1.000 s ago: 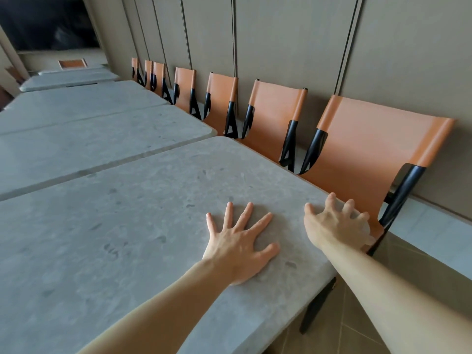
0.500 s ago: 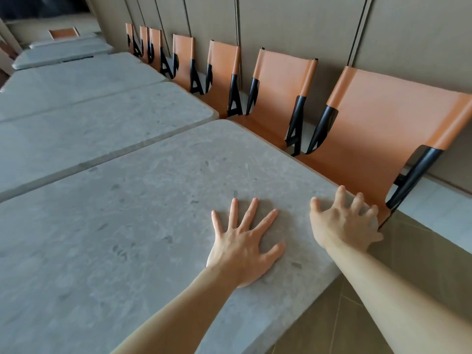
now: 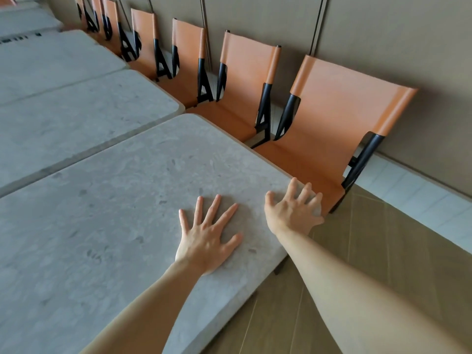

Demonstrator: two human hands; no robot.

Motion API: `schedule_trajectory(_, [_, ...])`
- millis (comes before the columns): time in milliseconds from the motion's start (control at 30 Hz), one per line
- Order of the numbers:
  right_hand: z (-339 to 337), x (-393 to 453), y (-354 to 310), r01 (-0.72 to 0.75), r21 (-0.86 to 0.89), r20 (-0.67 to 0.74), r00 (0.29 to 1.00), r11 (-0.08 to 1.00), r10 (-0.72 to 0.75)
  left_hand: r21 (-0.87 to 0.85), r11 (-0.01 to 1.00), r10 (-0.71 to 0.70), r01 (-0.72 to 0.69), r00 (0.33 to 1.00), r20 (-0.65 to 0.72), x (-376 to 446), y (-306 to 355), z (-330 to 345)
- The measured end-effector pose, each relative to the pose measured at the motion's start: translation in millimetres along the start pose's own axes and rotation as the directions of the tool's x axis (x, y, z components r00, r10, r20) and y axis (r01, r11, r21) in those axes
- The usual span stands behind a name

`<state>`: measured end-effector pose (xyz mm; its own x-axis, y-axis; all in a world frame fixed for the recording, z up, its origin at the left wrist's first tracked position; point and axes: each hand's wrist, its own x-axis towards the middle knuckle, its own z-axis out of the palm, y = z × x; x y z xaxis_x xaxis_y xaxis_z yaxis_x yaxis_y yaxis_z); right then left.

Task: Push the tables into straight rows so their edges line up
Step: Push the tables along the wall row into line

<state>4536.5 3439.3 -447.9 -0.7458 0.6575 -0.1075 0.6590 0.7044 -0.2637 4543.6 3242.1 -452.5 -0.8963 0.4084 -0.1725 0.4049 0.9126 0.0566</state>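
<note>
A row of grey stone-look tables runs from near to far on the left, and the near table (image 3: 115, 213) takes up most of the view. Its long axis seems to run left to right, ending at the right edge beside the orange chairs (image 3: 332, 118) lined along the wall. The next table (image 3: 76, 118) lies just beyond it, with a thin dark seam between the two. At the right end the near table's corner sticks out further toward the chairs than the next table's corner does, so the two edges look out of line there.

Both hands sit on the near table's right near corner, so the bulk of it stretches away to the left and far from them. The left hand (image 3: 208, 233) lies flat on the top with fingers spread wide, pressing down. The right hand (image 3: 293, 208) is closer to the corner, its fingers curled over the rounded edge, gripping it. I judge that the right hand would steer any shove or pull, being on the edge itself, while the left steadies.
</note>
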Motion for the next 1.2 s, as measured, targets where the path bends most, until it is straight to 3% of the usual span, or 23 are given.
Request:
schedule_trajectory(133, [0.8,-0.3,4.8,0.022,0.015,0.043,0.999,1.0,-0.023,0.005,0.999,-0.035,0.035,0.999,0.012,-2.3,5.8,-4.3])
schedule_trajectory(233, [-12.6,3.7,9.3,0.074,0.019,0.193,0.978,0.997,-0.076,-0.072,0.987,-0.144,0.144,0.99,0.001,6.8,21.6,-21.5])
schedule_trajectory(367, [-60.9,28.4,35.2,0.162,0.091,0.564,0.805,0.983,-0.185,-0.203,0.934,-0.268,0.295,0.952,0.15,10.6,68.5,-64.1])
schedule_trajectory(467, [-120.4,38.4,60.3,0.042,0.341,0.658,0.702,0.939,-0.271,-0.531,0.769,-0.321,0.355,0.934,0.159,9.6,107.1,-103.8])
schedule_trajectory(533, [-169.2,36.7,73.9,0.004,0.511,0.619,0.691,0.859,-0.372,-0.705,0.644,-0.336,0.298,0.938,0.089,12.5,130.6,-138.1])
schedule_trajectory(700, [-293.2,35.2,93.0,0.133,0.745,0.354,0.752,0.654,-0.556,-0.899,0.427,-0.392,0.101,0.916,-0.083,4.5,194.3,-250.9])
schedule_trajectory(900, [-408.5,14.5,81.4,0.375,0.787,0.098,0.708,0.49,-0.699,-0.907,0.392,-0.387,-0.153,0.867,-0.314,-31.5,239.6,-352.3])
schedule_trajectory(1067, [-463.6,-19.1,39.1,0.49,0.797,-0.012,0.599,0.354,-0.801,-0.883,0.378,-0.456,-0.279,0.773,-0.44,-67.5,226.1,-411.0])
schedule_trajectory(1200, [-470.8,-64.6,-10.6,0.517,0.819,-0.046,0.493,0.25,-0.869,-0.872,0.402,-0.513,-0.28,0.72,-0.467,-107.7,188.5,-435.0])
